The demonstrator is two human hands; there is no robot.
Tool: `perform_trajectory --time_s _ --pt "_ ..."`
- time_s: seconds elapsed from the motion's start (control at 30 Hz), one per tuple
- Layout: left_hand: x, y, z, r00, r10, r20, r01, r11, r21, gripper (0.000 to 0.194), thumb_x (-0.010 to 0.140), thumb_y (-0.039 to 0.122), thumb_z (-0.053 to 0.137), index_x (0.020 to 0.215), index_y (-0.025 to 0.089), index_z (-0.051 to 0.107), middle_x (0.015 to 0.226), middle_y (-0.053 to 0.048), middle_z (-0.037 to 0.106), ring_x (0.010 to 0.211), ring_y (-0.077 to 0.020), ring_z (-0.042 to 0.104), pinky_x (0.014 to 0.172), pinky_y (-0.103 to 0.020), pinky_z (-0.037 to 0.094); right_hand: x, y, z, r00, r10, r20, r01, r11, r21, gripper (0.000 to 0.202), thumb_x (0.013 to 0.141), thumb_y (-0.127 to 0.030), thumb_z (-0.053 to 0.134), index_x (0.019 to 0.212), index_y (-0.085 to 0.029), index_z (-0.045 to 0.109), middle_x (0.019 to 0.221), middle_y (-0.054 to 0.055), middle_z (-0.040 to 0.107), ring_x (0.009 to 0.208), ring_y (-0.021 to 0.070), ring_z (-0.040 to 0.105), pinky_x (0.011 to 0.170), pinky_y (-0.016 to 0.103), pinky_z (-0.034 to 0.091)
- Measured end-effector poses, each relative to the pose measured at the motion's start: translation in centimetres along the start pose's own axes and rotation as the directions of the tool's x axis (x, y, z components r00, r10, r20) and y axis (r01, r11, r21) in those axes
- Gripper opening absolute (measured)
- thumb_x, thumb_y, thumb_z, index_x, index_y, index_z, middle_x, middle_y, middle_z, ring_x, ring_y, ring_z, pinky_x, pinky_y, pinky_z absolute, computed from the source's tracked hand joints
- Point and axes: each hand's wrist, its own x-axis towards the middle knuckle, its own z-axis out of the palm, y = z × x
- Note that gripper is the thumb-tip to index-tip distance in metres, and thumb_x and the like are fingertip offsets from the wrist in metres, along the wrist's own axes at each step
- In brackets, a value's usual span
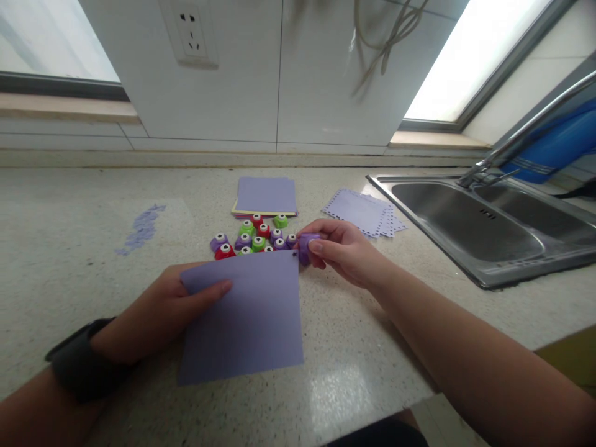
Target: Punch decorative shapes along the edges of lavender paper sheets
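Note:
My left hand (186, 301) grips a sheet of purple paper (251, 323) at its left side, thumb on top and the other fingers hidden beneath. One small dark star-shaped hole shows at the sheet's upper right corner. Right beside that corner, my right hand (342, 248) pinches a purple craft punch (305, 247) between thumb and fingers. Whether the punch touches the paper's edge I cannot tell. Just behind the sheet stand several small craft punches (258, 242) in red, green and purple, with white tops bearing dark shapes; the sheet hides some of them partly.
Behind the punches lies a stack of coloured paper (266, 195), purple on top. Purple sheets with punched edges (356, 208) fan out near the steel sink (447, 226) on the right. Purple paper strips (142, 230) sit at the left. A socket (190, 34) is on the wall.

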Motion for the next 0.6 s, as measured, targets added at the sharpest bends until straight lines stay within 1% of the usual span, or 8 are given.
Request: perform_trajectory --time_s 0.1,0.17,0.27,0.37,0.5,0.6 --pt "0.0 0.3 0.2 1.0 0.005 -0.011 -0.005 1.0 -0.014 0.033 0.085 0.055 0.079 0.088 0.022 0.079 0.083 -0.005 0.082 0.071 -0.0241 0.072 0.059 -0.03 0.061 0.3 -0.1 -0.7 0.998 -0.033 -0.053 0.034 0.999 0.004 0.027 0.085 -0.04 0.085 0.1 -0.019 0.077 0.08 0.002 0.071 0.063 0.0116 0.059 0.058 0.028 0.048" --pt "0.0 0.5 0.2 1.0 0.003 -0.017 -0.004 1.0 -0.027 0.032 0.085 0.054 0.079 0.087 0.022 0.08 0.083 -0.005 0.082 0.072 -0.024 0.072 0.06 -0.03 0.061 0.6 -0.2 -1.0 0.991 -0.031 -0.127 0.031 1.0 -0.002 0.026 0.085 -0.04 0.084 0.1 -0.02 0.077 0.085 0.003 0.073 0.064 0.0123 0.057 0.06 0.03 0.047" --pt "0.0 0.5 0.1 1.0 0.001 -0.02 -0.002 0.999 -0.047 0.03 0.085 0.052 0.081 0.085 0.022 0.08 0.08 -0.004 0.081 0.073 -0.0241 0.072 0.061 -0.03 0.06 1.0 -0.1 -1.6 0.968 -0.058 -0.245 0.05 0.998 -0.039 0.026 0.083 -0.041 0.084 0.097 -0.02 0.077 0.09 0.004 0.072 0.065 0.0119 0.053 0.061 0.031 0.045" --pt "-0.1 0.5 0.2 1.0 -0.005 -0.017 0.004 0.996 -0.088 0.027 0.084 0.049 0.082 0.089 0.022 0.08 0.08 -0.004 0.081 0.073 -0.0241 0.072 0.062 -0.03 0.06 1.5 0.2 -2.4 0.939 -0.125 -0.321 0.091 0.989 -0.118 0.024 0.083 -0.041 0.083 0.095 -0.021 0.077 0.087 0.002 0.069 0.067 0.012 0.052 0.062 0.03 0.042" --pt "-0.1 0.6 0.4 1.0 -0.021 -0.004 0.02 0.989 -0.146 0.026 0.084 0.047 0.083 0.09 0.022 0.079 0.08 -0.003 0.08 0.072 -0.0228 0.071 0.063 -0.03 0.059 2.0 0.7 -3.2 0.91 -0.152 -0.385 0.054 0.966 -0.253 0.027 0.083 -0.043 0.083 0.099 -0.022 0.078 0.086 0.002 0.068 0.069 0.0138 0.051 0.065 0.032 0.04" --pt "-0.1 0.6 0.4 1.0 -0.017 -0.007 0.016 0.989 -0.148 0.026 0.083 0.046 0.084 0.088 0.022 0.078 0.082 -0.003 0.081 0.071 -0.0222 0.071 0.062 -0.029 0.058 2.3 1.0 -3.5 0.899 -0.147 -0.412 0.0 0.942 -0.335 0.028 0.084 -0.045 0.081 0.098 -0.021 0.078 0.09 0.004 0.072 0.076 0.0171 0.057 0.072 0.035 0.044"
